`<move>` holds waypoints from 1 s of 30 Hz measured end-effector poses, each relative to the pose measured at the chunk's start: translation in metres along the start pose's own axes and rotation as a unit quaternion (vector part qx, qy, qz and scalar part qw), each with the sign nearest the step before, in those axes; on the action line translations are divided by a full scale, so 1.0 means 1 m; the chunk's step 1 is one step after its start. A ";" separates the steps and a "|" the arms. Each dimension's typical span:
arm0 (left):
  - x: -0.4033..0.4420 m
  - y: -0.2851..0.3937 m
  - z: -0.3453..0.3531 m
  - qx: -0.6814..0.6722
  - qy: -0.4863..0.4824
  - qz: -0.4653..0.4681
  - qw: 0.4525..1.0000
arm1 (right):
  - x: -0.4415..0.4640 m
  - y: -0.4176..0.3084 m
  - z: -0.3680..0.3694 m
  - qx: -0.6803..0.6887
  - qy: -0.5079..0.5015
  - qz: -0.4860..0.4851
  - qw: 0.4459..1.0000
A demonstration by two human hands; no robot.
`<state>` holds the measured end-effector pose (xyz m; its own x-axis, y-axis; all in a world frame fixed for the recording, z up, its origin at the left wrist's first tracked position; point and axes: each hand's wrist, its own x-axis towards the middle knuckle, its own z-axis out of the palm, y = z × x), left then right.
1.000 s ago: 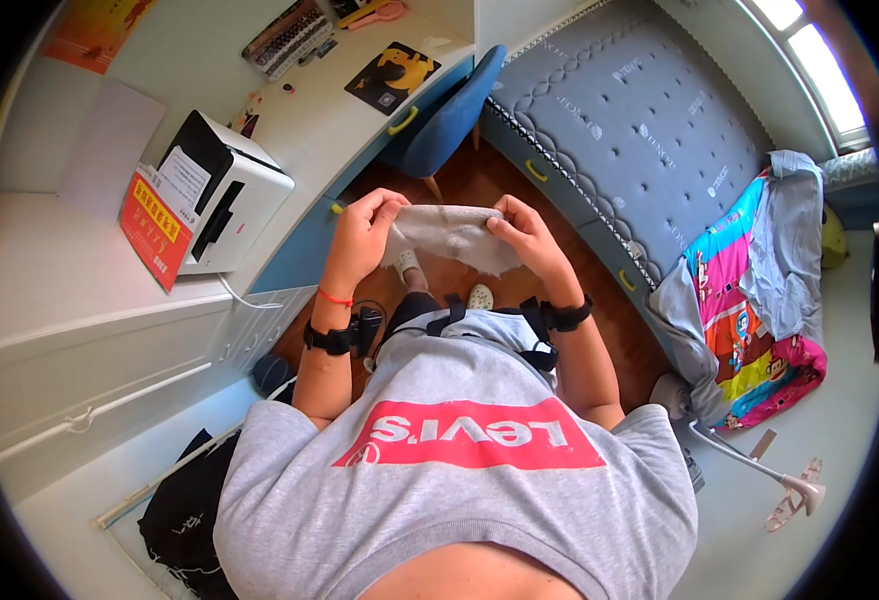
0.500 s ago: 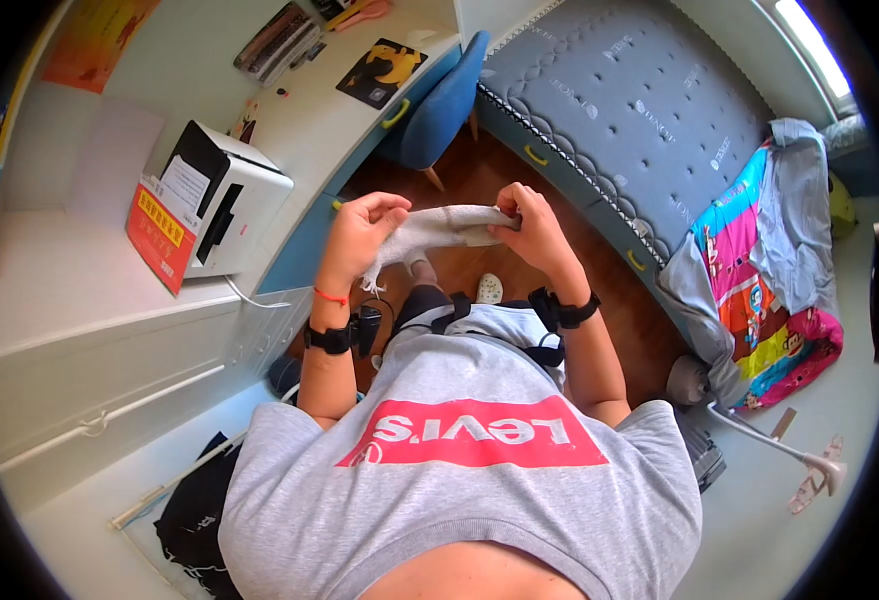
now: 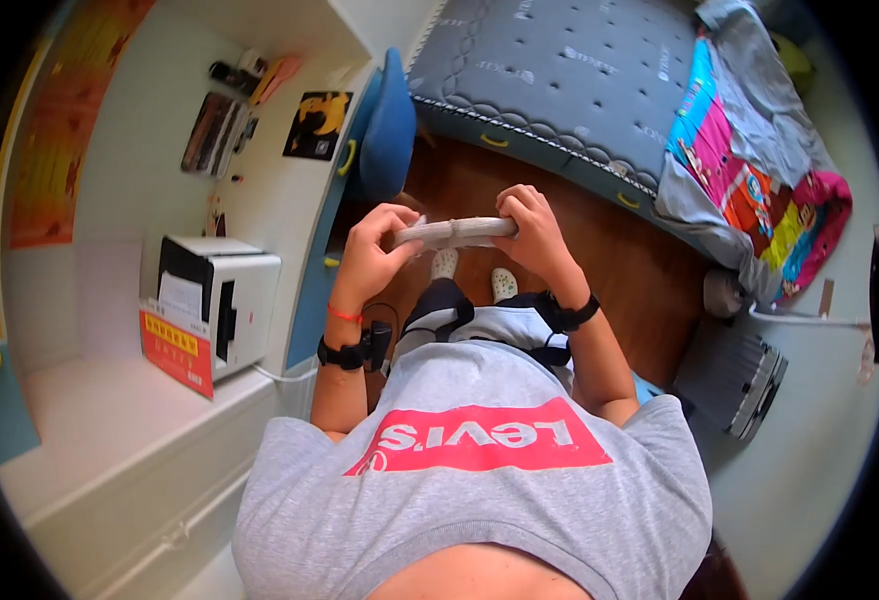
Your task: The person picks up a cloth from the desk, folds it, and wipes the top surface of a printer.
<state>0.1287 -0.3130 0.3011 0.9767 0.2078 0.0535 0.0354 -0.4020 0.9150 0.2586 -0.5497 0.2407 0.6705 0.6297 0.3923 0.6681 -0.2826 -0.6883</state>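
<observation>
A pale grey cloth (image 3: pixel 455 232), folded into a narrow band, is stretched almost level between my two hands in front of my body. My left hand (image 3: pixel 380 245) is closed on its left end, with the thumb along the near side and the fingers over the top. At the other end, my right hand (image 3: pixel 537 228) pinches the cloth with bent fingers. Parts of both cloth ends are hidden by the fingers. Below the cloth, the floor (image 3: pixel 600 270) and my white clogs (image 3: pixel 504 285) show.
On the left, a white printer (image 3: pixel 245 305) with a red-and-yellow paper packet (image 3: pixel 177 350) stands on the desk. A blue chair (image 3: pixel 388 130) is ahead. The bare mattress (image 3: pixel 570 75) carries a colourful bedding heap (image 3: pixel 750 190). A grey suitcase (image 3: pixel 735 385) stands at right.
The cloth's loose, frayed end hung by my left hand before; now the cloth is gathered into a tighter, narrower band. My view has turned, bringing the suitcase and both clogs more into sight.
</observation>
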 end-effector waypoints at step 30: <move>0.031 -0.010 0.036 0.045 -0.478 0.197 0.855 | -0.207 -0.189 0.061 -0.014 0.332 0.506 0.796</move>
<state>0.1664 -0.3346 0.2791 0.6417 -0.7659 -0.0405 -0.3614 -0.3485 0.8648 -0.0261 -0.5822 0.2525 0.8862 -0.4496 -0.1118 -0.3217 -0.4238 -0.8467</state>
